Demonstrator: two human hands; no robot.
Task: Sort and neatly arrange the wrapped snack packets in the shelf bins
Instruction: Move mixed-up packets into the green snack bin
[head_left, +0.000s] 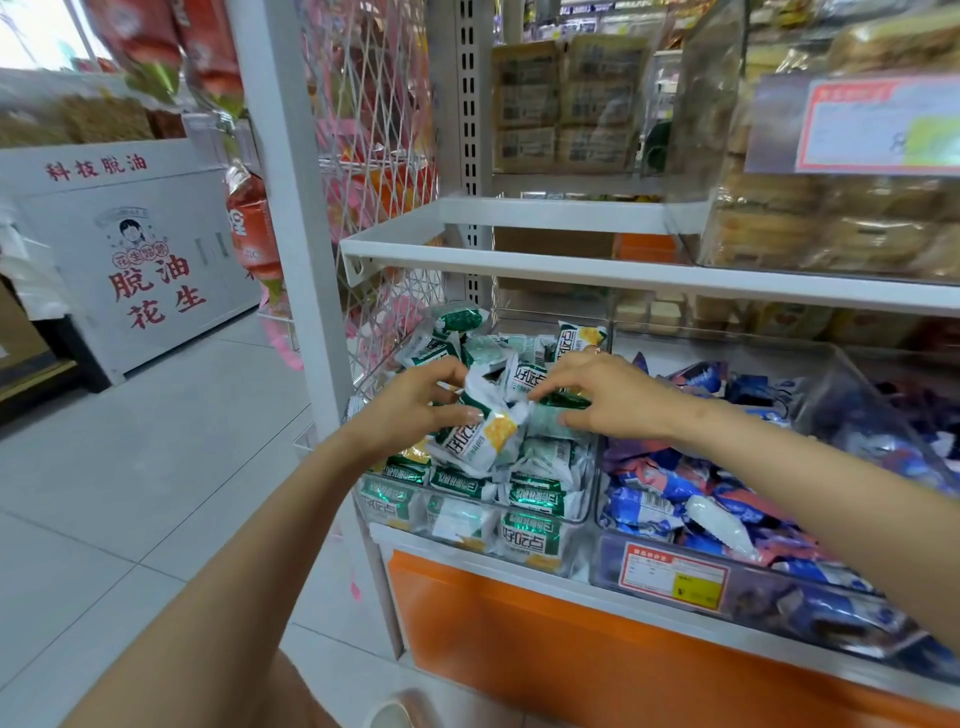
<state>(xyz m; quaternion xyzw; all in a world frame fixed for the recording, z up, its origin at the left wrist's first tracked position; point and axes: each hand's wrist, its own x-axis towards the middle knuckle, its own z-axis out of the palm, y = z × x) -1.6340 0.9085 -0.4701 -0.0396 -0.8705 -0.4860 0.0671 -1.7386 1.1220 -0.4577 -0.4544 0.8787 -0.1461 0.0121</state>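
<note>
A white stand (130, 249) with red lettering is seen at the far left. Above the clear bin (589, 512) of green-and-white packets (535, 493), the grip of the left hand (415, 402) is clamped on a crumpled packet (485, 434), and the grip of the right hand (608, 395) is pinched on a neighbouring packet (530, 376). Blue packets (644, 506) are heaped in the next bin (613, 561).

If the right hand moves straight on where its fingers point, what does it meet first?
Most likely the green-and-white packets: the right hand pinches them, and the left hand lies just beyond.
</note>
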